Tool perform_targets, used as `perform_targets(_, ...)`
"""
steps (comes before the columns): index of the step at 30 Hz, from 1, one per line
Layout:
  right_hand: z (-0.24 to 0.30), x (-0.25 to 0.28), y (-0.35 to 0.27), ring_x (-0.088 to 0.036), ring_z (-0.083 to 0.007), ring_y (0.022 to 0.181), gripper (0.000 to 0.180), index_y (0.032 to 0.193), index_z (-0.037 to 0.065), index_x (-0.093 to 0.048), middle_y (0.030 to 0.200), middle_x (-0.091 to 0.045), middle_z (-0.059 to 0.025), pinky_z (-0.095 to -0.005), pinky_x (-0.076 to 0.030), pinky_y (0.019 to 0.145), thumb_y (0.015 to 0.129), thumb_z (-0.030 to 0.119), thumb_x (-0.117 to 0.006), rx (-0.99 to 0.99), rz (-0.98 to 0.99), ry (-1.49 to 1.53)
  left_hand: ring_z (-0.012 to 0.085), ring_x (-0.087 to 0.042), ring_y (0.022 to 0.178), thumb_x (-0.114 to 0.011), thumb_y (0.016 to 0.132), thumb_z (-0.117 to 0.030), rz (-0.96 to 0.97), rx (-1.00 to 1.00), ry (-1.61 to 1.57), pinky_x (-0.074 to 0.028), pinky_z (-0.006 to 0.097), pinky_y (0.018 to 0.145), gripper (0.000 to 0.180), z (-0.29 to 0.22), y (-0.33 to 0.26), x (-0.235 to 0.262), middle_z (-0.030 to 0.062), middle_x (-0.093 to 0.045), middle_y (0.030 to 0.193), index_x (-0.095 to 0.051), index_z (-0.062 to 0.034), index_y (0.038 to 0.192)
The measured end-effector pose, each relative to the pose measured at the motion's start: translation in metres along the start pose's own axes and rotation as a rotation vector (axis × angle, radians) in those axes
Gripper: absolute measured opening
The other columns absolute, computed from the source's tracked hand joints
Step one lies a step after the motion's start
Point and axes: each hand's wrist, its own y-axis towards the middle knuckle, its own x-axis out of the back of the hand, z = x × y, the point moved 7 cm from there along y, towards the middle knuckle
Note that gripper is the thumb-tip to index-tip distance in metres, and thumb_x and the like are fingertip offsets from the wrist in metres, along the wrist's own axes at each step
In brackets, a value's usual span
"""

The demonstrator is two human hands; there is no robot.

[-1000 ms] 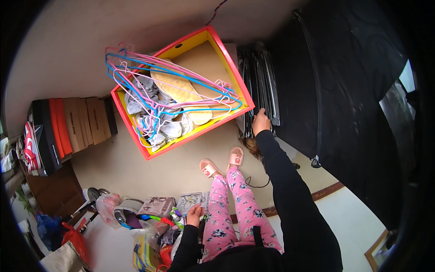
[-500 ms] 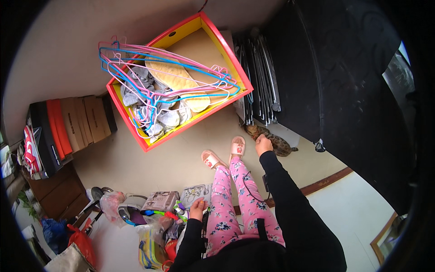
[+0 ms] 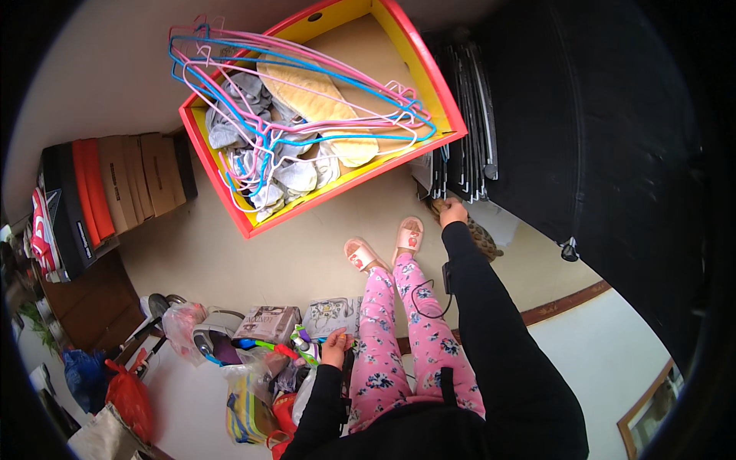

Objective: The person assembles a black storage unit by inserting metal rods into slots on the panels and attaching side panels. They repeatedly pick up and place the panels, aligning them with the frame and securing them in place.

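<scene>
My right hand (image 3: 453, 211) is stretched forward with curled fingers at the lower end of a stack of black hangers (image 3: 466, 115), right by a brown spotted item (image 3: 484, 239) on the floor. Whether it grips anything is hidden. My left hand (image 3: 335, 346) rests with fingers apart beside my left thigh, touching a heap of toys and packets (image 3: 295, 349). My legs in pink flowered trousers (image 3: 399, 330) and pink sandals (image 3: 383, 245) lie between the two hands.
A red and yellow box (image 3: 230, 203) holds grey clothes, a beige insole and tangled pink and blue hangers (image 3: 307, 123). A large black cloth-covered object (image 3: 606, 130) stands on the right. Flat cardboard and shoe boxes (image 3: 115, 192) line the left wall; plastic bags (image 3: 184, 326) lie near.
The view has tilted, so the box sits higher in the picture. My right hand stays at the foot of the black hangers. My left hand has hardly moved.
</scene>
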Motion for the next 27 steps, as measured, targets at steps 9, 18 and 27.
perform_targets(9,0.007,-0.018,0.031,-0.060,-0.0386,0.091,0.027,0.103,0.007,-0.064,0.097,-0.064,-0.0216,-0.0458,-0.048,0.080,0.080,0.021,-0.059,-0.049,-0.020,-0.110,0.0174,-0.062,0.084,-0.048,0.095,-0.012,-0.029,0.027,-0.026,-0.051,0.028,0.077,0.025,0.026,0.016,0.005,0.0072,-0.063,0.097,-0.054,-0.0018,0.117)
perform_targets(18,0.017,-0.015,0.031,-0.061,-0.0410,0.085,0.021,0.093,0.001,-0.063,0.087,-0.063,-0.0251,-0.0481,-0.049,0.075,0.082,0.016,-0.054,0.052,-0.072,-0.193,0.0165,-0.062,0.083,-0.047,0.095,-0.011,0.004,0.035,0.024,-0.051,0.027,0.076,0.026,0.028,0.021,0.006,0.0076,-0.063,0.096,-0.054,-0.0010,0.117)
perform_targets(27,0.013,-0.004,0.013,-0.061,-0.0419,0.078,0.018,0.092,0.001,-0.057,0.083,-0.063,-0.0255,-0.0499,-0.049,0.070,0.083,0.017,-0.054,0.150,-0.128,-0.186,0.0173,-0.062,0.083,-0.047,0.095,-0.010,0.008,0.003,0.060,-0.050,0.027,0.075,0.025,0.015,0.022,0.005,0.0097,-0.063,0.096,-0.054,-0.0006,0.116)
